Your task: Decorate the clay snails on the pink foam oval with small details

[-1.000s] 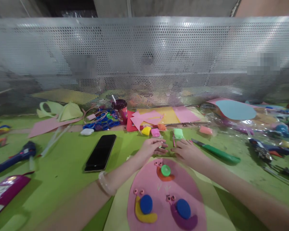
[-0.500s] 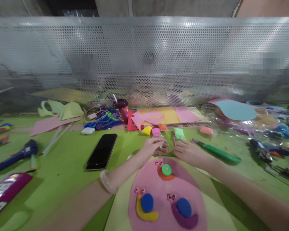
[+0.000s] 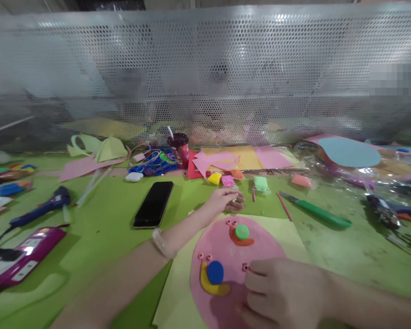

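My left hand [image 3: 226, 200] lies on the green table just beyond the pink paper disc [image 3: 263, 244], its fingers pinched on a small green piece. My right hand [image 3: 282, 292] is close to the camera, with its fingers curled down onto the disc. It covers the purple snail, and only the snail's eyes [image 3: 246, 267] peek out. An orange clay snail with a green shell [image 3: 241, 233] and a yellow snail with a blue shell [image 3: 214, 276] lie bare on the disc. The disc rests on a pale yellow sheet [image 3: 289, 230].
Small clay lumps lie beyond the hands: yellow [image 3: 215, 178], pink [image 3: 228, 181], green [image 3: 260, 183]. A black phone [image 3: 154, 204] is at the left and a green-handled knife [image 3: 320, 212] at the right. A blue glue gun [image 3: 37, 210] and a purple pack [image 3: 23, 258] lie far left. A perforated metal screen [image 3: 205, 82] closes the back.
My right hand drew back from beside the left hand and came down over the purple snail. The left hand stayed put. The camera shifted slightly.
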Tool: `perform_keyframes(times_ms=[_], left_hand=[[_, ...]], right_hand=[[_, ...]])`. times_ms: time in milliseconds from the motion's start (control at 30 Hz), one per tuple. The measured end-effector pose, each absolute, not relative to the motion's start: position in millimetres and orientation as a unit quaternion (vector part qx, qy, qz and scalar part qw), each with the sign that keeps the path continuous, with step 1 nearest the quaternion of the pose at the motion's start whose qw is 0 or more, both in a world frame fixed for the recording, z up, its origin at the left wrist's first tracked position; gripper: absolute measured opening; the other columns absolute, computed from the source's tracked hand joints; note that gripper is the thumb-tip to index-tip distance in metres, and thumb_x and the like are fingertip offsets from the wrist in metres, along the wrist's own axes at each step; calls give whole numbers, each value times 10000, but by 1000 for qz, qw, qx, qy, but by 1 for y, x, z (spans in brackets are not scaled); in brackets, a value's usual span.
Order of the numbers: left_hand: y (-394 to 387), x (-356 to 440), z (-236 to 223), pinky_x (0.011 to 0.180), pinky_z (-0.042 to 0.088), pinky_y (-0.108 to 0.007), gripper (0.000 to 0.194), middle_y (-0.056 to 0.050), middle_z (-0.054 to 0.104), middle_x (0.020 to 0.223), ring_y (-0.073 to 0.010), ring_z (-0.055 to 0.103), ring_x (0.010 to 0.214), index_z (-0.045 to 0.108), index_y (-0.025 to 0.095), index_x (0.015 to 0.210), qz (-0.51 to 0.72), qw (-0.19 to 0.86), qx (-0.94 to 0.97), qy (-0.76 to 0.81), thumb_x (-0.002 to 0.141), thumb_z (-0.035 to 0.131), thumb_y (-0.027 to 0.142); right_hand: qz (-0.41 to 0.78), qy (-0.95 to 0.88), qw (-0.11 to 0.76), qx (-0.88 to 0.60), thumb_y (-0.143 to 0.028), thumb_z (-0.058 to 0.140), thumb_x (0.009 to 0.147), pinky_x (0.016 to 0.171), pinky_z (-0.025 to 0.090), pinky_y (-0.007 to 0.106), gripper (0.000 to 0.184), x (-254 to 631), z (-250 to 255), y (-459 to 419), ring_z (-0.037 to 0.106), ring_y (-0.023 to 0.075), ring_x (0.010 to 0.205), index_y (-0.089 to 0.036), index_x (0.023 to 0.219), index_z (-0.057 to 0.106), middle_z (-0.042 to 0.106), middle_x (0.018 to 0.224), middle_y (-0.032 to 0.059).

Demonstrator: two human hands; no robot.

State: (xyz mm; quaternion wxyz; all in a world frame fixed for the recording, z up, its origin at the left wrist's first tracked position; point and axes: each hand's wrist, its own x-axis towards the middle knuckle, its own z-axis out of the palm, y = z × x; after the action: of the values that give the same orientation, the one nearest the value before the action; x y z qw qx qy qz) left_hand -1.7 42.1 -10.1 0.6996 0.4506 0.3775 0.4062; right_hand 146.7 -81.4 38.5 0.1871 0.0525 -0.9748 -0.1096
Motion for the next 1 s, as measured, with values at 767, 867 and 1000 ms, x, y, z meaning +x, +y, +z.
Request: perform_keyframes(times_ms=[767, 867, 1000], left_hand=[[46, -4, -17, 690, 541, -318, 154, -101, 700, 860, -147, 662, 628, 624, 109, 916, 397, 698, 470, 367, 835, 494, 96], [46, -4, -16, 665, 539, -294, 142, -99, 698, 848, -143, 661, 630, 626, 109, 912, 395, 699, 470, 368, 834, 507, 105], [45, -3, -15, 596, 529, -246, 137, -92, 694, 812, -133, 658, 607, 623, 103, 898, 393, 699, 465, 376, 833, 503, 99]], right_hand=[[-106, -984, 145, 14, -138, 461, 839, 443, 235, 288, 192, 155, 34, -75, 413, 136, 496, -147, 784, 645, 479, 496, -6], [-103, -986, 127, 7, -126, 434, 867, 465, 249, 286, 216, 157, 36, -69, 422, 136, 518, -147, 839, 647, 497, 510, -6], [-66, -994, 72, -49, -123, 402, 893, 508, 281, 283, 240, 161, 53, -65, 409, 126, 542, -155, 772, 607, 521, 563, -2]])
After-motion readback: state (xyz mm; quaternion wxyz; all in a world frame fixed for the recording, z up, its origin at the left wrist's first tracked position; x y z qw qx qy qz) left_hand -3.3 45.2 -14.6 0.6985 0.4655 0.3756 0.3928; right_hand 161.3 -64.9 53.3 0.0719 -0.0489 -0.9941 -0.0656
